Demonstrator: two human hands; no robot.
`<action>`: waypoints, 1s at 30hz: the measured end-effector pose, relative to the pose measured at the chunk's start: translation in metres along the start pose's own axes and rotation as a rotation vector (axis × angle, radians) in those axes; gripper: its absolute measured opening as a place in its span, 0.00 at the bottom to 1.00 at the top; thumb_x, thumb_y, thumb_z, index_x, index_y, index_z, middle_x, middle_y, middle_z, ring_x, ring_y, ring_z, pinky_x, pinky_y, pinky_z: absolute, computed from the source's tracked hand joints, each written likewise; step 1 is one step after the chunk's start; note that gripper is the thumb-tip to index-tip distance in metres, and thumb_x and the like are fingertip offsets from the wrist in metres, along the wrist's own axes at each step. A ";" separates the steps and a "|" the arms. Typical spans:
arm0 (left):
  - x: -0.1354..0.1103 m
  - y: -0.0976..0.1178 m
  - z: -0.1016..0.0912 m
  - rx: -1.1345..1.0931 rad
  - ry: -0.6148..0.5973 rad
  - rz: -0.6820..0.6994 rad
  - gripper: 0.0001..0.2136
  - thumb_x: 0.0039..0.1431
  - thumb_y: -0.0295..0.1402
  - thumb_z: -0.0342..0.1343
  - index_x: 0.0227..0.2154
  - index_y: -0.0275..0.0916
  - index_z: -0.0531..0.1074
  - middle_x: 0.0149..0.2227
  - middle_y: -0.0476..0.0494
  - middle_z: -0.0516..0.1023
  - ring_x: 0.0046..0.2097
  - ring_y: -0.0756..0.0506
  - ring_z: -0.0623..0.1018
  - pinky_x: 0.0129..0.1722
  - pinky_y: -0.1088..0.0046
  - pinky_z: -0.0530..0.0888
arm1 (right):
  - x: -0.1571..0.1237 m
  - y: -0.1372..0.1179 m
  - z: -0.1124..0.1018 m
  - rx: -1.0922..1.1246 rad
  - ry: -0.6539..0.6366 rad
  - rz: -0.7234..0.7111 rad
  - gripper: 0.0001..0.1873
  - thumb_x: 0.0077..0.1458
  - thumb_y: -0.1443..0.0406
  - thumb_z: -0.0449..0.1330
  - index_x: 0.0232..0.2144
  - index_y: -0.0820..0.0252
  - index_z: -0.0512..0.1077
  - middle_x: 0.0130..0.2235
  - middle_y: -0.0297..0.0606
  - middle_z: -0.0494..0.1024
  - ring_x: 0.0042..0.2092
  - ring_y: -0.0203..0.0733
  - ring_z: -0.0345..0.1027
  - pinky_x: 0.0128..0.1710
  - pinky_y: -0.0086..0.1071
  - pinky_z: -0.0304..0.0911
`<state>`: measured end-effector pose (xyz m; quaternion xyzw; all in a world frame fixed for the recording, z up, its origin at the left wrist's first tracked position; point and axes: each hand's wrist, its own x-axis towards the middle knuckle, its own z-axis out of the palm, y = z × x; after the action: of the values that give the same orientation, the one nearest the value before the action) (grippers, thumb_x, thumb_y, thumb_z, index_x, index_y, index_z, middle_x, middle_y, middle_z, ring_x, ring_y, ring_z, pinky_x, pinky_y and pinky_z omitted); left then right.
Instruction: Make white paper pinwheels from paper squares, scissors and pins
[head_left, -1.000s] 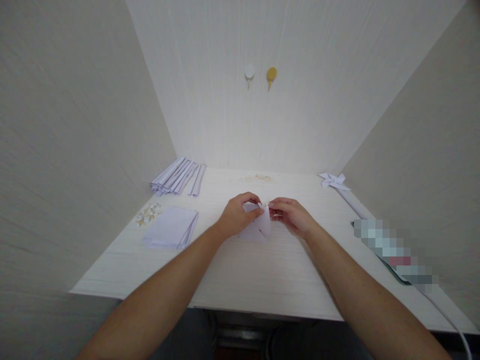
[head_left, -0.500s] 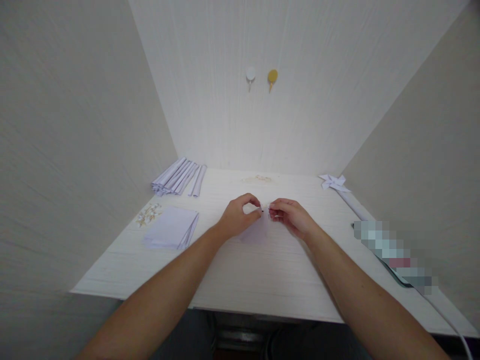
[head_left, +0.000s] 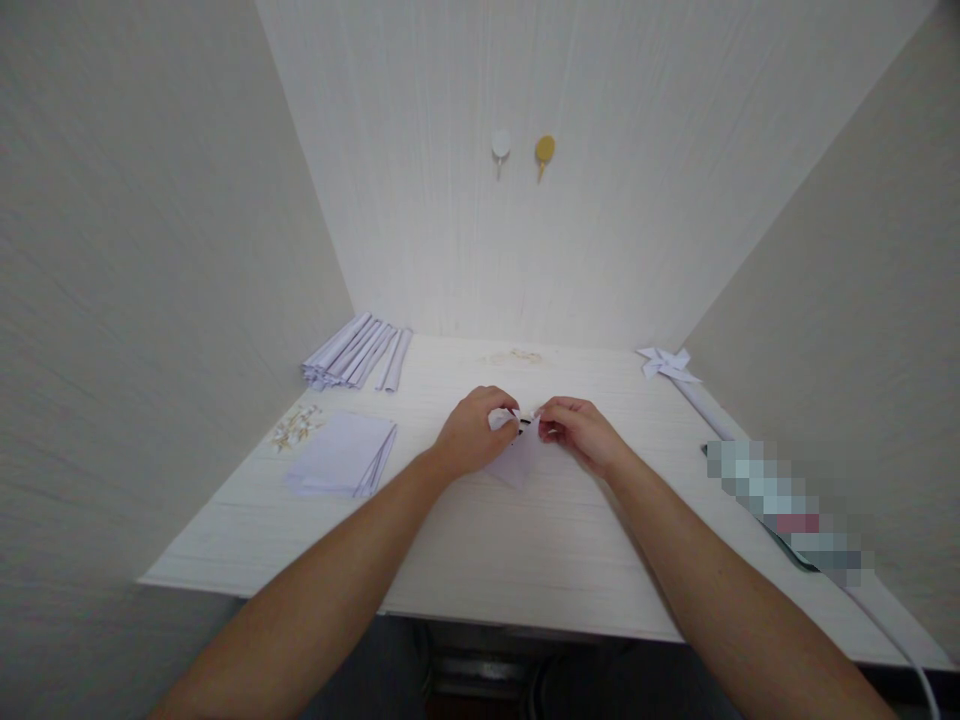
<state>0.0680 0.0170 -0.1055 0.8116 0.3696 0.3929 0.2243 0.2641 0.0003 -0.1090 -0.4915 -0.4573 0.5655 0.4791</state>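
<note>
A small folded piece of white paper (head_left: 516,462) is held just above the middle of the white table (head_left: 480,560). My left hand (head_left: 471,432) pinches its upper left part, fingers curled round it. My right hand (head_left: 579,432) pinches its upper right corner with thumb and forefinger. A tiny dark spot shows between the fingertips; I cannot make out what it is. Much of the paper is hidden behind my hands.
A stack of white sheets (head_left: 341,456) lies at the left, with small gold pieces (head_left: 297,427) beside it. Rolled paper tubes (head_left: 358,354) lie at the back left. A paper pinwheel (head_left: 666,363) on a stick rests at the right, by a blurred object (head_left: 787,512). Two hooks (head_left: 523,150) hang on the back wall.
The paper was raised a second ago, then lay flatter and mostly hidden half a second ago; now it is tilted up again between both hands. The hands barely shifted.
</note>
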 end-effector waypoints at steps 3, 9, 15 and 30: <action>-0.001 -0.001 0.001 0.016 -0.008 0.015 0.06 0.55 0.24 0.57 0.34 0.39 0.75 0.38 0.43 0.80 0.45 0.42 0.77 0.50 0.62 0.73 | 0.000 0.000 0.000 -0.027 0.007 0.002 0.09 0.38 0.61 0.69 0.18 0.59 0.75 0.22 0.33 0.75 0.26 0.35 0.66 0.29 0.32 0.59; -0.002 -0.002 0.003 0.079 -0.006 0.024 0.04 0.57 0.27 0.57 0.34 0.39 0.75 0.38 0.42 0.80 0.45 0.42 0.77 0.49 0.62 0.73 | 0.000 0.000 0.001 -0.100 0.010 -0.019 0.09 0.39 0.60 0.68 0.17 0.59 0.75 0.22 0.33 0.75 0.26 0.35 0.65 0.30 0.32 0.60; -0.002 -0.001 0.002 0.166 -0.028 0.003 0.05 0.57 0.27 0.56 0.34 0.40 0.75 0.39 0.42 0.80 0.45 0.42 0.77 0.48 0.62 0.74 | -0.001 -0.001 0.003 -0.219 0.043 -0.103 0.10 0.39 0.59 0.67 0.17 0.58 0.74 0.20 0.32 0.73 0.25 0.35 0.61 0.27 0.31 0.55; -0.005 0.000 0.003 0.225 -0.055 0.037 0.04 0.56 0.27 0.56 0.34 0.41 0.73 0.39 0.44 0.80 0.45 0.42 0.76 0.46 0.63 0.73 | -0.013 -0.001 0.011 -0.549 0.122 -0.312 0.10 0.46 0.59 0.64 0.20 0.57 0.73 0.22 0.34 0.75 0.26 0.38 0.64 0.26 0.33 0.57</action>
<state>0.0687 0.0132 -0.1098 0.8487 0.3900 0.3309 0.1346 0.2544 -0.0128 -0.1052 -0.5593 -0.6329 0.3105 0.4361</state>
